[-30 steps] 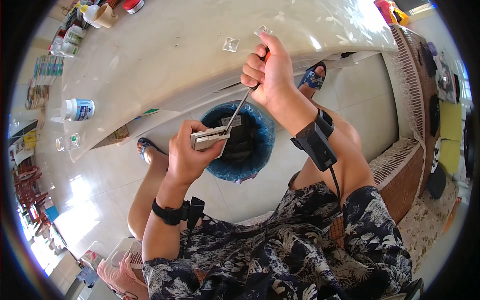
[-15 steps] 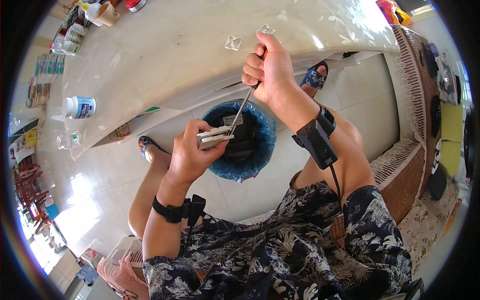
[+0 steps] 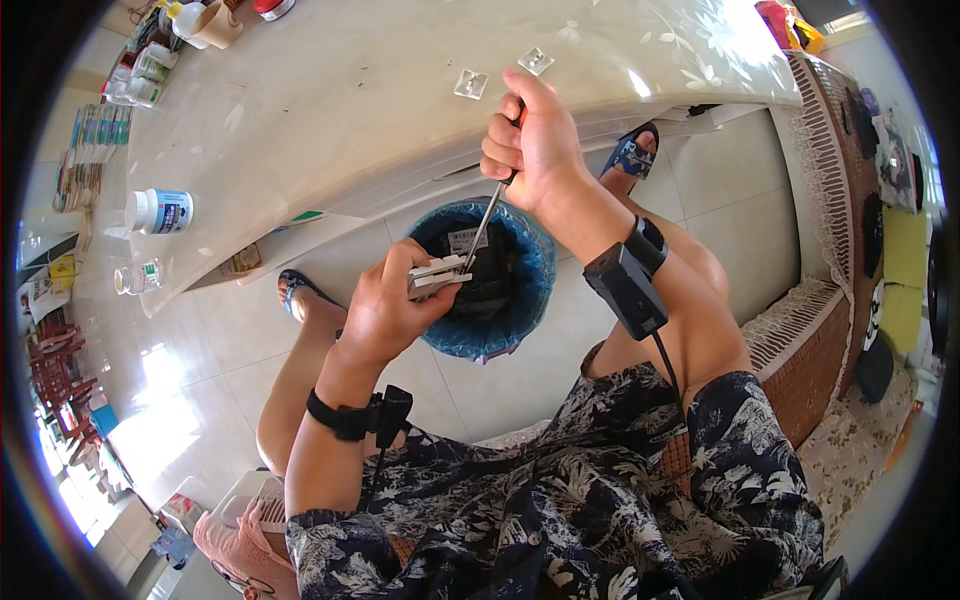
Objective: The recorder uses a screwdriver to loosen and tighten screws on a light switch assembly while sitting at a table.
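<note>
My left hand point(image 3: 385, 308) is closed around a small white plastic block point(image 3: 432, 279), like a switch or socket body, held above a bin. In my right hand point(image 3: 532, 140) is a screwdriver point(image 3: 487, 222), gripped by its dark and orange handle in a closed fist. The shaft slants down to the left, and its tip meets the open edge of the white block; the exact contact is too small to make out. Beneath both hands stands the bin, lined with a blue plastic bag point(image 3: 540, 285), with dark material and a labelled piece inside.
Two small white square plates point(image 3: 471, 84) lie on the pale table point(image 3: 330, 130) near its edge. White bottles point(image 3: 160, 212) stand at the table's left, with cups and containers farther back. A woven brown seat point(image 3: 800, 335) is at the right. My sandalled feet rest on the tiled floor.
The white block and my left hand have shifted slightly to the right. My right hand has dropped a little, with the screwdriver still against the block.
</note>
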`<move>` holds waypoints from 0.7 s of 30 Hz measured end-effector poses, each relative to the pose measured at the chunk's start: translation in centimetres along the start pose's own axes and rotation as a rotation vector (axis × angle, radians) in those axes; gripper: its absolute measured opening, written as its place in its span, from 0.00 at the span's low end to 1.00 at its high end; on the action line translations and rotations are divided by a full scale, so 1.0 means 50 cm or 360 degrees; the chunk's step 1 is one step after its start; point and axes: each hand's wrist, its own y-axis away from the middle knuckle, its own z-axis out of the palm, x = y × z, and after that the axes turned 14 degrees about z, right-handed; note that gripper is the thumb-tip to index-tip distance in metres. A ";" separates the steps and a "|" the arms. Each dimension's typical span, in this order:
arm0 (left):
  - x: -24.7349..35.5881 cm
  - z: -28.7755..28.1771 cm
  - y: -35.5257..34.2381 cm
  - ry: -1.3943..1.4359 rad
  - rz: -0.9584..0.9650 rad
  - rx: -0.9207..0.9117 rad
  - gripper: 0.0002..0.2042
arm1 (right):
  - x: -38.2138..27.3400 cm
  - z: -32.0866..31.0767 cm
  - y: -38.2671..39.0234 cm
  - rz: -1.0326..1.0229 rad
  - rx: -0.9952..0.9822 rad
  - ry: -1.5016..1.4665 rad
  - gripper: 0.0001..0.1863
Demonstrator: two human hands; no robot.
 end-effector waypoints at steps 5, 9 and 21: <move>-0.034 0.014 0.019 -0.0138 -0.0015 -0.0161 0.20 | 0.022 -0.010 -0.010 -0.0019 -0.0073 0.0041 0.20; -0.056 0.030 0.033 -0.0276 -0.0094 -0.0313 0.18 | 0.062 -0.045 -0.050 0.0022 -0.0184 0.0058 0.19; -0.119 0.116 0.080 -0.0309 -0.0216 -0.0552 0.18 | 0.147 -0.105 -0.101 0.0105 -0.0287 0.0232 0.21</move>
